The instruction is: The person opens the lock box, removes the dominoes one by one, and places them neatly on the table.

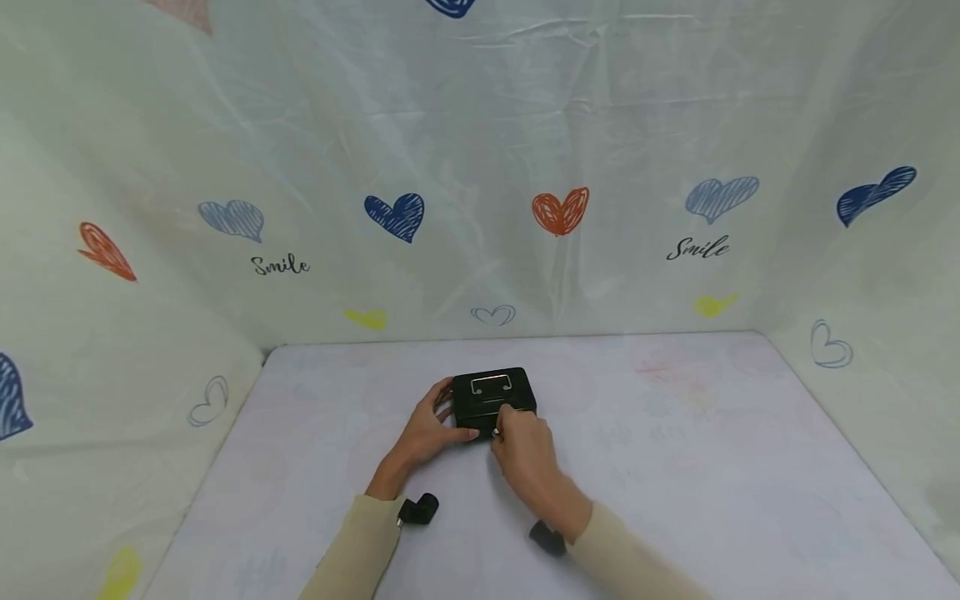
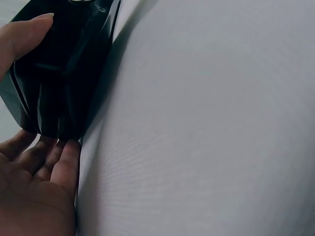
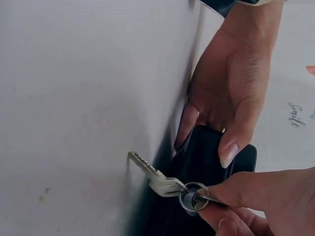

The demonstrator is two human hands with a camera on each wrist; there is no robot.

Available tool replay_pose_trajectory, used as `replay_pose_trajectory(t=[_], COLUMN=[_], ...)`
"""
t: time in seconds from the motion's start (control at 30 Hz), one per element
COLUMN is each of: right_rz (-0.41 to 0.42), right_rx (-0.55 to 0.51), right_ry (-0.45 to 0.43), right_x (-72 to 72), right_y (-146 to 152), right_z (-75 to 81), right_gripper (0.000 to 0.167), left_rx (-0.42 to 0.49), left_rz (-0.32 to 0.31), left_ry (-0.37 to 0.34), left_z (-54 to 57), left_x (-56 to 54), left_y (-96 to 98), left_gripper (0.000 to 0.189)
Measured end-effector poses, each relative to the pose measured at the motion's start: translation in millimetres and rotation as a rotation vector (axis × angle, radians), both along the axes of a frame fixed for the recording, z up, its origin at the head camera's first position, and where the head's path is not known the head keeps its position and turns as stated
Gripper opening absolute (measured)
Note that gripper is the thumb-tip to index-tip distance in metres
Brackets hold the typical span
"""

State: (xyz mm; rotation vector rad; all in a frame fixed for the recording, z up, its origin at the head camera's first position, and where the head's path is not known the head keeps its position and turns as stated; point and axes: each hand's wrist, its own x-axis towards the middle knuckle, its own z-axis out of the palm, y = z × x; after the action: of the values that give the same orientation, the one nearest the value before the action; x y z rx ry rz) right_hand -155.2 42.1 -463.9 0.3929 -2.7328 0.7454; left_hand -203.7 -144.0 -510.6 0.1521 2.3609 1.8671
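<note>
A small black cash box (image 1: 467,410) with a thin metal handle (image 1: 491,378) on its lid sits on the table, lid down. My left hand (image 1: 426,435) grips its left side, fingertips against the side wall and thumb (image 2: 30,35) on the front face. At the front, my right hand (image 1: 527,460) pinches a key (image 3: 212,200) between thumb and fingers, close against the lock area. A metal ring (image 3: 181,202) joins it to a second key (image 3: 165,186), which dangles free. Whether the pinched key's tip is inside the lock is hidden.
White cloth (image 1: 675,483) covers the table around the box. Behind and beside it hang pale sheets (image 1: 480,167) printed with hearts and words. A dark wrist camera (image 1: 418,509) sits at the left cuff, another (image 1: 547,538) at the right.
</note>
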Motion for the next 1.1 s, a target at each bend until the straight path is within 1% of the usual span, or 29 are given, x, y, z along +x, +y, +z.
replay_pose_trajectory(t=[0.2, 0.33, 0.57, 0.7, 0.83, 1.1], right_rz=[0.02, 0.031, 0.062, 0.095, 0.123, 0.139], right_rx=[0.046, 0.096, 0.163, 0.16, 0.146, 0.16], right_ry=[0.052, 0.076, 0.129, 0.136, 0.145, 0.199], right_x=[0.6, 1.9, 7.1, 9.7, 10.6, 6.9], right_y=[1.6, 4.6, 13.5, 18.8, 23.3, 27.9], right_z=[-4.0, -5.7, -7.8, -7.7, -9.0, -15.3], right_gripper=[0.024, 0.024, 0.024, 0.022, 0.024, 0.025], left_rx=[0.003, 0.002, 0.013, 0.013, 0.009, -0.003], left_rz=[-0.001, -0.012, -0.01, -0.011, -0.014, -0.018], left_ry=[0.006, 0.007, -0.009, -0.005, -0.006, 0.003], left_z=[1.0, 1.3, 2.8, 3.2, 3.3, 1.2], left_x=[0.1, 0.6, 0.5, 0.5, 0.6, -0.4], left_y=[0.4, 0.2, 0.3, 0.0, -0.6, -1.6], left_gripper=[0.105, 0.105, 0.105, 0.105, 0.105, 0.105])
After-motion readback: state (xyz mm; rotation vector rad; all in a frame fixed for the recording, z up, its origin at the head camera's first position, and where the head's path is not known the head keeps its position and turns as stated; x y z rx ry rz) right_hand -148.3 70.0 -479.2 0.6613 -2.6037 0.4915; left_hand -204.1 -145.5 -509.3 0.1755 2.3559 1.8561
